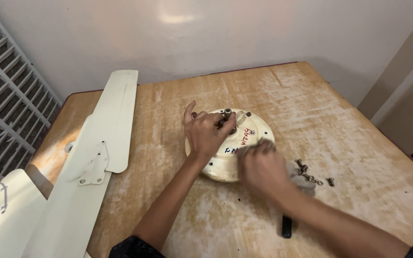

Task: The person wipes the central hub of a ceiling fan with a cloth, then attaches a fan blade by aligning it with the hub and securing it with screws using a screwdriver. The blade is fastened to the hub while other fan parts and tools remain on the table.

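The fan motor housing (230, 143) should be steadied: its central shaft (227, 113) is pinched by the left hand (205, 131); the blurred right hand's (260, 167) grip cannot be told.

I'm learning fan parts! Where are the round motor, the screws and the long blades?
round motor (254, 131), head view, cream top cover.
screws (307, 172), head view, pile's middle.
long blades (115, 110), head view, upper blade's flat face.

Under my left hand (205, 133) the round motor housing (254, 138) looks like cream painted metal, faintly glossy. At three o'clock lie shiny metal screws (311, 174); the table (340, 114) is worn matt wood.
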